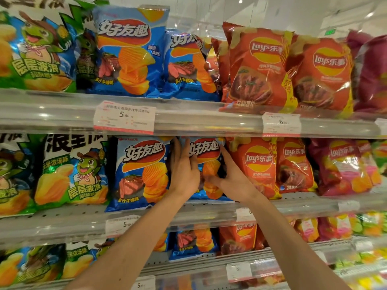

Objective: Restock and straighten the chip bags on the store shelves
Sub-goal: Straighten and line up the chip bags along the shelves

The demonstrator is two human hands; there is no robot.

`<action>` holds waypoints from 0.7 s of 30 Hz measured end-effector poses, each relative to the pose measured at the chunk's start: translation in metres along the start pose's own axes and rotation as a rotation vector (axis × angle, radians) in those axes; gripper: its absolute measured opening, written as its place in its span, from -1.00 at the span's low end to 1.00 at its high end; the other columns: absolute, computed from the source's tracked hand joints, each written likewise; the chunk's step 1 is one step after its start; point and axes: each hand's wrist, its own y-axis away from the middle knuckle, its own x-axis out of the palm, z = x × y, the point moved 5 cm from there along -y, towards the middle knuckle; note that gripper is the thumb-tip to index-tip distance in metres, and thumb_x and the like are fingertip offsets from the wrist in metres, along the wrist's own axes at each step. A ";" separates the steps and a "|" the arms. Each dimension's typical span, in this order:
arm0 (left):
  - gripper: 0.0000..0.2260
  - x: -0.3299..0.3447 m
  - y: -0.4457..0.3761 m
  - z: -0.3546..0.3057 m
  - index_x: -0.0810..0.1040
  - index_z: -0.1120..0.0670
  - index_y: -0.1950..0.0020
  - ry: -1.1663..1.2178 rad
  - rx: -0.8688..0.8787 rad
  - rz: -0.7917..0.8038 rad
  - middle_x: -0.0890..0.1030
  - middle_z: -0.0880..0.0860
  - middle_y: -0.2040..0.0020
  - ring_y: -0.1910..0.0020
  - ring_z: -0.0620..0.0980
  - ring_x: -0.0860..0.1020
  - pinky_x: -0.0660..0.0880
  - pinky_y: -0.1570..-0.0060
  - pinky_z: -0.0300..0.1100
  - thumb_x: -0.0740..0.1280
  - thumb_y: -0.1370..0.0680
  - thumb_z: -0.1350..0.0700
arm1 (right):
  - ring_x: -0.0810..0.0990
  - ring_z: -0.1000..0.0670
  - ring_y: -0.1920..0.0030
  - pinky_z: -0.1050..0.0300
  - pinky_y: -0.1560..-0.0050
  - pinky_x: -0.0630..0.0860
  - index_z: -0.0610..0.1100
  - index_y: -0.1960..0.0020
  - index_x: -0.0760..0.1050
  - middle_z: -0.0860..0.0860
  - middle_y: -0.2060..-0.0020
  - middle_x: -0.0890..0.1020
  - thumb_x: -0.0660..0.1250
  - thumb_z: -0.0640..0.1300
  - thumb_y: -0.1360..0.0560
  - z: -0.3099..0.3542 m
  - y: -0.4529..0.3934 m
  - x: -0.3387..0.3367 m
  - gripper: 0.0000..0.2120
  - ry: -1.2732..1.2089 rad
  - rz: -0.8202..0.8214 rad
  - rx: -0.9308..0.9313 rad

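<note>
Two bare hands reach to the middle shelf and meet on one blue chip bag that stands upright there. The left hand lies flat against the left edge of this bag, fingers straight and pointing up, between it and the neighbouring blue bag on the left. The right hand is on the right side of the same bag, with the fingers spread along its edge and the thumb across the front near the lower part. Each grip is wide open and presses on the bag from the side; neither one closes around it. The bag is partly hidden by both hands, and its top reaches just under the clear rail of the upper shelf.

Just beside the bag on the right stands a red Lay's bag, touching or almost touching it; I cannot tell which. Further left on the same shelf are green bags with a cartoon frog. A white price tag with 5.90 hangs on the upper rail, above the blue bags. The upper shelf carries the same kinds in the same order, green, blue, then red.
</note>
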 end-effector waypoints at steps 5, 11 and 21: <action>-0.55 -0.019 0.013 -0.020 0.25 -0.03 -0.59 -0.024 0.133 0.126 0.01 -0.04 -0.65 -0.62 -0.09 -0.04 0.00 -0.57 -0.16 0.12 -0.70 0.21 | 0.39 0.15 -0.41 0.09 -0.46 0.36 -0.01 -0.60 0.10 0.07 -0.47 0.37 0.34 -0.28 -0.58 0.010 0.005 -0.004 -0.31 0.154 -0.036 -0.040; -0.58 -0.076 0.019 -0.008 0.44 0.13 -0.46 -0.560 0.436 0.017 0.32 0.17 -0.53 -0.51 0.18 0.27 0.16 -0.54 0.00 0.27 -0.59 0.30 | 0.09 -0.08 -0.60 0.05 -0.54 0.16 -0.04 -0.61 0.12 -0.03 -0.63 0.02 0.25 -0.19 -0.63 0.021 -0.001 0.005 -0.40 0.467 -0.130 -0.039; -0.45 -0.103 0.029 0.051 0.20 -0.02 -0.62 -0.903 0.284 0.012 0.20 0.15 -0.61 -0.60 0.22 0.10 0.05 -0.53 0.26 -0.07 -0.66 -0.21 | -0.16 -0.22 -0.61 -0.48 -0.47 0.02 -0.01 -0.63 0.03 -0.13 -0.63 -0.04 -0.09 0.33 -0.60 0.023 -0.018 0.060 -0.29 1.000 -0.261 -0.086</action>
